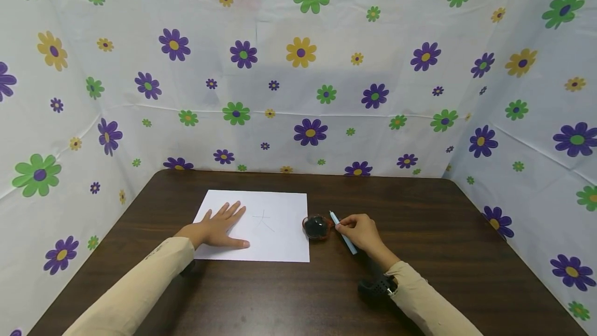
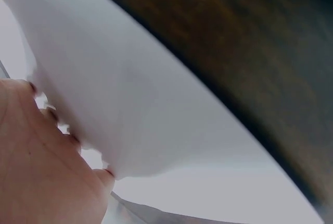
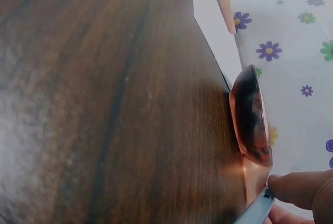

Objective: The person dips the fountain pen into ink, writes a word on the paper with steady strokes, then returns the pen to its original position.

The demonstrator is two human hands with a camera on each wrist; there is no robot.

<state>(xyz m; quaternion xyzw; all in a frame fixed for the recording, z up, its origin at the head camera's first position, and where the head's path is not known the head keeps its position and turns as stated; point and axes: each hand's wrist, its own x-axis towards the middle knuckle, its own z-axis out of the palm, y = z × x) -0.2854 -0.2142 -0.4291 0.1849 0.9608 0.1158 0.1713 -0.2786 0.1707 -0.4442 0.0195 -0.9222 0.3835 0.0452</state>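
Observation:
A white sheet of paper (image 1: pixel 280 248) lies on the dark wooden table and bears a few thin strokes. On its left part rests my left hand (image 1: pixel 215 229), fingers spread and palm down. My right hand (image 1: pixel 363 232) pinches a light-blue pen (image 1: pixel 349 244) between thumb and fingers, right of the paper. Sunglasses (image 1: pixel 317 227) with dark lenses and an orange-brown frame overlap the sheet's right edge. In the right wrist view the pen (image 3: pixel 256 211) is at my thumb, close by the sunglasses (image 3: pixel 250 117). Only part of the frame shows.
The brown table (image 1: pixel 261 299) has rounded far corners. Flower-patterned white cloth (image 1: pixel 280 92) hangs behind it and along both sides. A black band (image 1: pixel 373 287) circles my right wrist.

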